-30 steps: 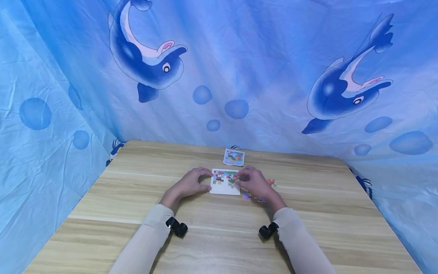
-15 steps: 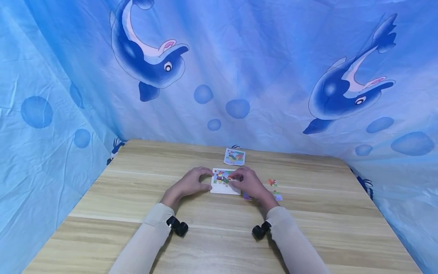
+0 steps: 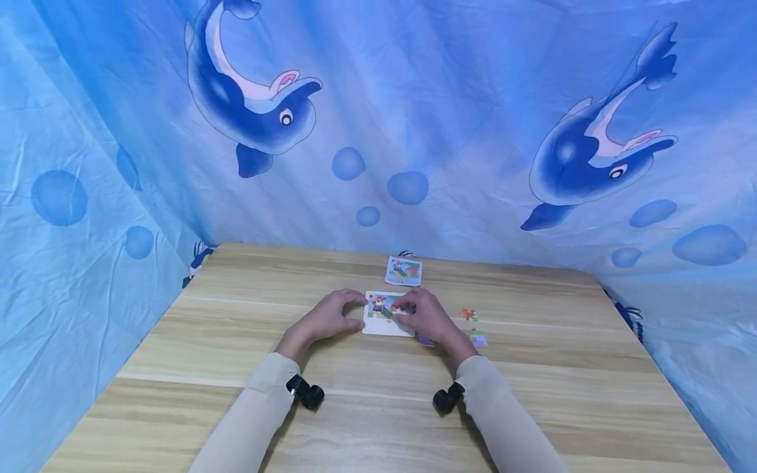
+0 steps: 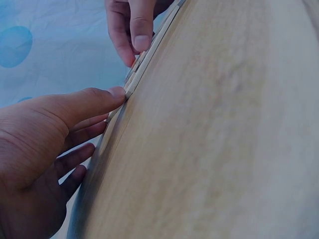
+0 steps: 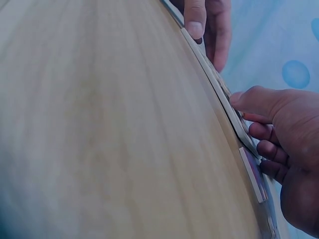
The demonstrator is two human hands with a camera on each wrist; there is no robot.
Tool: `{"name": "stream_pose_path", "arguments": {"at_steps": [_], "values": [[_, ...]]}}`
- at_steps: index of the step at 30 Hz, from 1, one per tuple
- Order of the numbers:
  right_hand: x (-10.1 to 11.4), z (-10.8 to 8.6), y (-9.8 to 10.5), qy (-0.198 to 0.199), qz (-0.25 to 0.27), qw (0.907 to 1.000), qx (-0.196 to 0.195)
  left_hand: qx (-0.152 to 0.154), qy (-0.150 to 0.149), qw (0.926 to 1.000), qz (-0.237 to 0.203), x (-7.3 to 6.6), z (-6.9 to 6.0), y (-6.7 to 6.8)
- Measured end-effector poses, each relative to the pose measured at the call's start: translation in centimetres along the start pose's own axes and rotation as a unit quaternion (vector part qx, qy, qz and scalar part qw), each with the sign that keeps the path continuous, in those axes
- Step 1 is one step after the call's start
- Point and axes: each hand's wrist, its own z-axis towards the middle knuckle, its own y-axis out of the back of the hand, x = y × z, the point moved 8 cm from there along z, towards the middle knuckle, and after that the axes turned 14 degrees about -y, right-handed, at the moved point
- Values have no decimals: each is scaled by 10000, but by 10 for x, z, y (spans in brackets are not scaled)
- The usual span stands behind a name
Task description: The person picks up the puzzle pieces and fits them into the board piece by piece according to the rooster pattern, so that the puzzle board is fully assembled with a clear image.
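A white puzzle board (image 3: 383,329) lies flat, colourful pieces across its upper part and its lower strip bare. My left hand (image 3: 327,317) holds the board's left side, thumb near the lower corner and a finger near the upper one. Over the right half, my right hand (image 3: 428,317) pinches a small piece at the picture, largely hidden by the fingers. The left wrist view has my left hand (image 4: 45,139) with its thumb on the board's edge (image 4: 144,62). In the right wrist view my right hand (image 5: 294,124) has its thumb low over the board (image 5: 217,84).
Behind the board lies a picture card (image 3: 405,270). Loose pieces lie to the right: an orange one (image 3: 469,315), a purple-green one (image 3: 478,338), and a purple one (image 3: 426,340) beside my right hand. A blue dolphin curtain (image 3: 378,131) hangs behind the wooden table (image 3: 378,407).
My right hand has moved left over the board, and pieces now reach further down the picture's middle. The purple-green loose piece has come into view beside the wrist. My left hand has stayed put.
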Motion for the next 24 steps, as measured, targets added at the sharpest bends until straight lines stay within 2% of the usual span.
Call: {"name": "stream_pose_path", "arguments": {"at_steps": [13, 20, 24], "values": [[2, 1, 1, -83, -85, 9999, -53, 3, -5, 10000, 2, 1, 0, -1], [5, 3, 0, 202, -49, 9997, -122, 31, -64, 10000, 39, 2, 2, -2], [6, 5, -4, 189, -93, 9997, -78, 15, -71, 10000, 41, 0, 1, 0]]}}
